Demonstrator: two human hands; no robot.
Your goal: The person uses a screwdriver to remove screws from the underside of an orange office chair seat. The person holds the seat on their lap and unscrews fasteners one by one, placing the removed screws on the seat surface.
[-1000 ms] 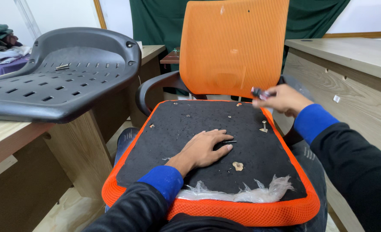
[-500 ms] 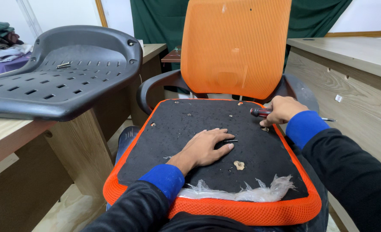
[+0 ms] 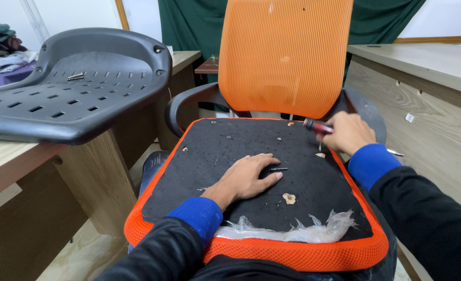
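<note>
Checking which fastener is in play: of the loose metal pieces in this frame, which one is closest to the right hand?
The upright bolt at the seat base's right edge, just below the right hand and its screwdriver. The other one lies flat in the black seat shell, far left.

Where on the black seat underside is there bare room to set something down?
Bare patches: between the left hand and the seat's left orange edge, and ahead of that hand toward the backrest. Crowded: right side by the right hand with its screwdriver, and near the plastic wrap.
</note>
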